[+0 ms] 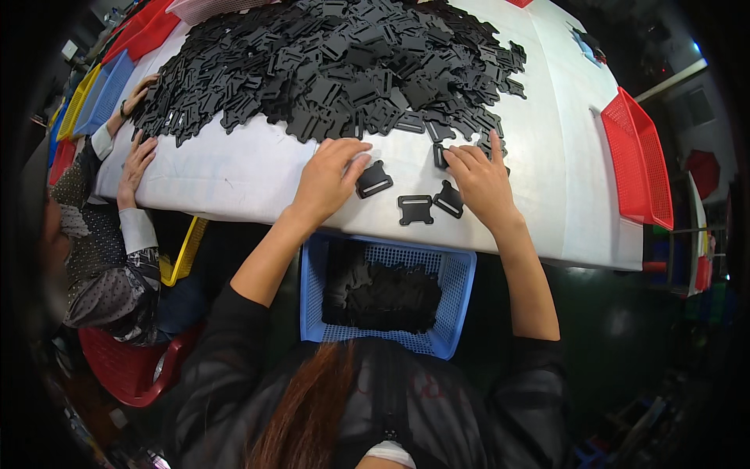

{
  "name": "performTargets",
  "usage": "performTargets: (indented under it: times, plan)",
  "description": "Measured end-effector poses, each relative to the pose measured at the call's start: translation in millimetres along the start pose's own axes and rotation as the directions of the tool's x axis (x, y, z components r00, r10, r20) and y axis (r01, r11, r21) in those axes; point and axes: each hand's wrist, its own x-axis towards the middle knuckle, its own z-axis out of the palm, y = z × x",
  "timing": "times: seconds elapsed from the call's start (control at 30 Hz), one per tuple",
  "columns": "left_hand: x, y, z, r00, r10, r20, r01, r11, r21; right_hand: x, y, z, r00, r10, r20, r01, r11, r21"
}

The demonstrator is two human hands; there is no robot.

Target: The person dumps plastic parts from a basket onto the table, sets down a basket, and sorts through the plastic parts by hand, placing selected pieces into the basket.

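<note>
A big heap of flat black slotted buckle plates covers the far part of the white-covered table. My left hand hovers over the table's near part, fingers bent and thumb apart, with nothing visible in it. Close beside its thumb lies a loose black buckle plate. My right hand has its fingertips on a small black slotted buckle piece at the heap's front edge, one finger stretched out. Between the hands and nearer to me, two more plates lie flat, one squarish plate and one tilted plate.
Below the table edge, a blue basket in front of me holds many black plates. A red basket stands at the table's right edge. On the left, a co-worker's hands rest by the heap, near coloured baskets.
</note>
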Motion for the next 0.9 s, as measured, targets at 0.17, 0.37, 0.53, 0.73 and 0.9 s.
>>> performTargets:
  times: [0.17,0.37,0.53,0.73,0.9]
  plan:
    - [-0.7,-2.0,1.8,0.988,-0.027,-0.150,0.008,0.992,-0.128,24.6,-19.1,-8.8,0.952,0.287,0.106,-0.306,0.867,0.393]
    - [-6.2,-0.7,3.1,0.992,0.089,-0.092,-0.099,0.990,-0.104,4.5,-30.2,-13.5,0.914,0.381,-0.140,-0.338,0.905,0.259]
    - [-2.7,16.6,34.4,0.921,0.344,0.182,-0.369,0.921,0.125,-45.5,-80.1,-6.1,0.905,0.425,0.005,-0.411,0.871,0.270]
    - [-27.7,30.8,25.4,0.885,0.316,0.342,-0.269,0.946,-0.180,-75.0,-110.6,-36.8,0.934,0.353,0.059,-0.332,0.794,0.510]
    - [14.1,61.4,49.6,0.906,0.387,0.171,-0.353,0.914,-0.199,-61.0,-35.7,-37.6,0.814,0.559,-0.157,-0.450,0.779,0.437]
